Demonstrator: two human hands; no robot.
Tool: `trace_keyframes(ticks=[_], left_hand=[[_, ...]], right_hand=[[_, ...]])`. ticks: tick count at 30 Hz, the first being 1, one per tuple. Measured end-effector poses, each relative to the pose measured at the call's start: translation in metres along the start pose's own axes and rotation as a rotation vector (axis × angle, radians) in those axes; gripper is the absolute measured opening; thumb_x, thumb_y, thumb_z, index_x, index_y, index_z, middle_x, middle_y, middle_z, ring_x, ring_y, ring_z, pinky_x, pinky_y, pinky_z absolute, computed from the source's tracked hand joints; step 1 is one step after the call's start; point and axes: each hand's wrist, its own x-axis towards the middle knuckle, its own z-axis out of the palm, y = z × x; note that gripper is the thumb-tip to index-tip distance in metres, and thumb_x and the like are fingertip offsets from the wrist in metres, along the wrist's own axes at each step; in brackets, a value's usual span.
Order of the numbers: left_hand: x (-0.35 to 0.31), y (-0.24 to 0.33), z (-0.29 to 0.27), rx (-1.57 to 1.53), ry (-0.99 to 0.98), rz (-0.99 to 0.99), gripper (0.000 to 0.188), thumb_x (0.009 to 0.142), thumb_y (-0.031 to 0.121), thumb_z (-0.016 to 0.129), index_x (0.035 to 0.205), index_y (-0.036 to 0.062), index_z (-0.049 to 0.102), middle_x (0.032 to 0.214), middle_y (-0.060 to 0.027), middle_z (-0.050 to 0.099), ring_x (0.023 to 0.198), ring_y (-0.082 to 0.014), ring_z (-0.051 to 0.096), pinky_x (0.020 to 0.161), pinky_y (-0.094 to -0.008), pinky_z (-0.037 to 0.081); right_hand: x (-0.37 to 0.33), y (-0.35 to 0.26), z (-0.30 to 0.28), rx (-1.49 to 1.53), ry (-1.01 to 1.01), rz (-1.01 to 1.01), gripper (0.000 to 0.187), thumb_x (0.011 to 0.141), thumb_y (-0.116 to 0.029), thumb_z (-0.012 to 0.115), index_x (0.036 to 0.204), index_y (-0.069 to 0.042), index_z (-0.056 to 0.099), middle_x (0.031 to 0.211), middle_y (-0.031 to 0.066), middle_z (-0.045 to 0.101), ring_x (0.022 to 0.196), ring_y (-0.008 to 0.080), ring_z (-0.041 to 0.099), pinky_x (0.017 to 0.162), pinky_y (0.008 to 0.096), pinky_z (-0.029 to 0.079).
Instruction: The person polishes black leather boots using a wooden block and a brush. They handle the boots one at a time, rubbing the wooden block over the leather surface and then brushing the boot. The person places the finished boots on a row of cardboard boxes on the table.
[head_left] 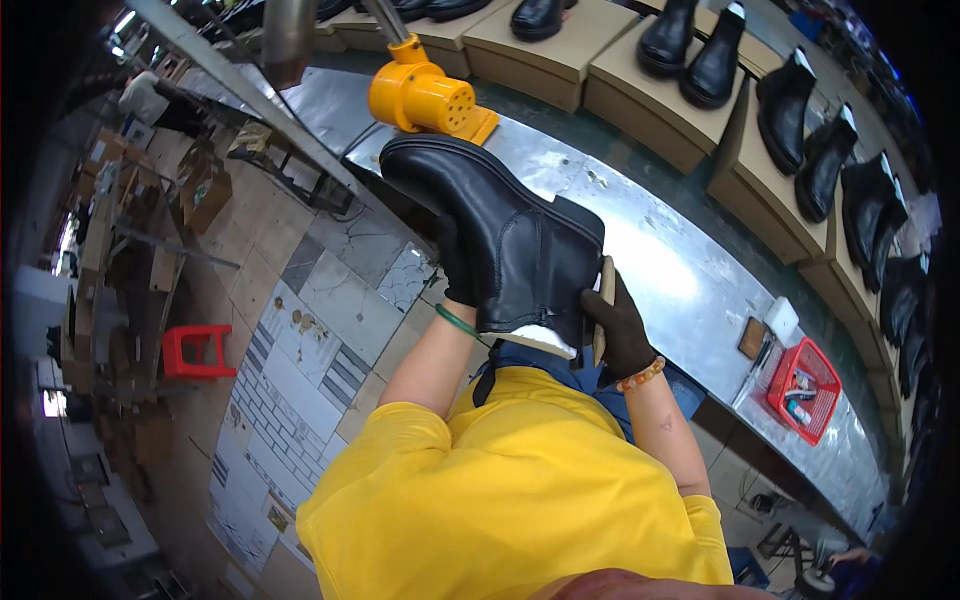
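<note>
A black ankle boot (495, 235) is held up in front of me, tilted, with its toe toward the far left and its opening toward my body. White lining or stuffing shows at the opening. My left hand (452, 265), in a dark glove, grips the boot from its left side; its fingers are mostly hidden behind the leather. At the boot's heel side, my right hand (625, 335), in a dark brown glove, is closed on a narrow tan, wooden-looking piece (605, 300) held close against the boot shaft. Its exact kind cannot be made out.
A metal-topped bench (650, 245) runs along ahead and to the right, carrying a yellow machine (425, 95) and a red basket (808, 390) of small items. Beyond it, black boots (785, 110) stand on cardboard boxes (660, 105). A red stool (198, 352) stands on the left floor.
</note>
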Motion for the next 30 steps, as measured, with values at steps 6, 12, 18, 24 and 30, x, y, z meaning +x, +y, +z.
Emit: trace_keyframes(ticks=[6, 12, 18, 24, 30], left_hand=[[0.009, 0.020, -0.054, 0.094, 0.086, 0.051, 0.045, 0.094, 0.044, 0.043, 0.121, 0.0086, 0.049, 0.111, -0.0088, 0.054, 0.102, -0.0194, 0.052, 0.094, -0.0340, 0.044], [0.025, 0.052, -0.078, -0.070, 0.124, 0.315, 0.068, 0.084, 0.062, 0.038, 0.126, 0.0095, 0.046, 0.119, -0.0119, 0.052, 0.107, -0.0232, 0.051, 0.097, -0.0376, 0.040], [0.024, 0.084, -0.085, -0.108, 0.277, 0.425, 0.065, 0.085, 0.061, 0.040, 0.126, 0.0097, 0.047, 0.118, -0.0117, 0.053, 0.106, -0.0223, 0.051, 0.095, -0.0368, 0.041], [0.040, 0.148, -0.089, -0.082, 0.336, 0.553, 0.063, 0.086, 0.059, 0.041, 0.125, 0.0099, 0.048, 0.117, -0.0115, 0.054, 0.104, -0.0213, 0.052, 0.094, -0.0361, 0.042], [0.051, 0.187, -0.083, -0.042, 0.361, 0.598, 0.061, 0.086, 0.057, 0.042, 0.125, 0.0102, 0.048, 0.116, -0.0113, 0.055, 0.102, -0.0204, 0.053, 0.092, -0.0353, 0.043]], right_hand=[[0.012, 0.000, 0.040, -0.006, -0.169, 0.133, 0.048, 0.080, -0.028, 0.064, 0.116, -0.001, 0.047, 0.073, 0.0033, 0.051, 0.055, 0.0113, 0.050, 0.046, 0.0238, 0.042], [0.020, -0.010, 0.071, -0.126, -0.203, 0.166, 0.039, 0.084, -0.031, 0.060, 0.108, -0.001, 0.051, 0.072, 0.0048, 0.054, 0.053, 0.0119, 0.051, 0.045, 0.0235, 0.042], [0.019, -0.017, 0.075, -0.156, -0.269, 0.162, 0.048, 0.087, -0.024, 0.054, 0.126, 0.000, 0.044, 0.092, 0.0100, 0.062, 0.057, 0.0126, 0.056, 0.046, 0.0225, 0.044], [0.023, -0.008, 0.045, -0.080, -0.113, 0.194, 0.058, 0.084, -0.026, 0.057, 0.133, -0.002, 0.038, 0.098, 0.0105, 0.060, 0.056, 0.0128, 0.053, 0.048, 0.0243, 0.042], [0.023, -0.002, 0.037, -0.058, -0.024, 0.194, 0.057, 0.084, -0.027, 0.058, 0.132, -0.003, 0.040, 0.089, 0.0087, 0.059, 0.057, 0.0123, 0.053, 0.047, 0.0238, 0.041]])
